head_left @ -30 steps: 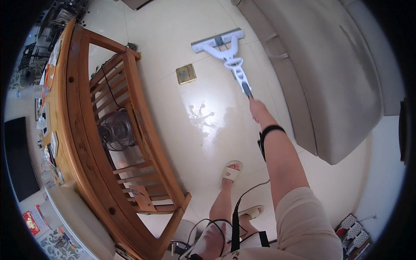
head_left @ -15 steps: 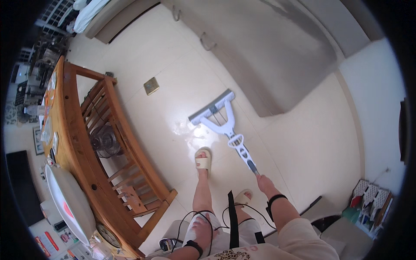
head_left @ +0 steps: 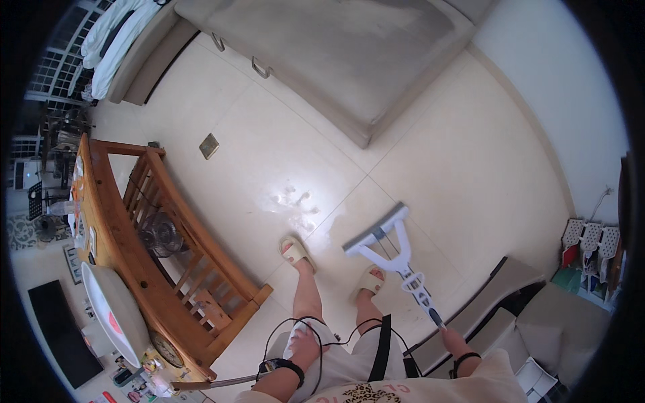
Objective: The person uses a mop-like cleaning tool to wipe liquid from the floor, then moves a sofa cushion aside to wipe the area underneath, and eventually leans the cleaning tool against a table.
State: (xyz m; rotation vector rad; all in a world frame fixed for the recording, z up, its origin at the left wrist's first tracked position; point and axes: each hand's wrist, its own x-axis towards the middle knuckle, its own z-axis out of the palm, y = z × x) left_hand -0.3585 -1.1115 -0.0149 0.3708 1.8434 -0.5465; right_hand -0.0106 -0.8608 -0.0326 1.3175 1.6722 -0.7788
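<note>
My right hand (head_left: 455, 340) is closed round the dark grip of a white and grey sponge mop (head_left: 405, 263). The mop's wide grey head (head_left: 376, 230) rests on the floor to the right, ahead of my right slipper (head_left: 368, 283). On my left thigh lies my left hand (head_left: 306, 344), fingers spread over the pale shorts and a black cable (head_left: 321, 321), holding nothing I can see. My left slipper (head_left: 296, 252) stands near a wet, shiny patch (head_left: 295, 201) on the floor.
A wooden bench (head_left: 208, 248) and a table with a large white basin (head_left: 114, 314) stand at left. A grey sofa section (head_left: 342, 60) is ahead. Grey seating (head_left: 477, 302) lies at lower right, near a white wall rack (head_left: 591, 238). A square drain cover (head_left: 209, 146) sits in the floor.
The mop has come back toward me and to the right, away from the wet patch, with my right hand still gripping it. My view has shifted; my left hand remains on my thigh.
</note>
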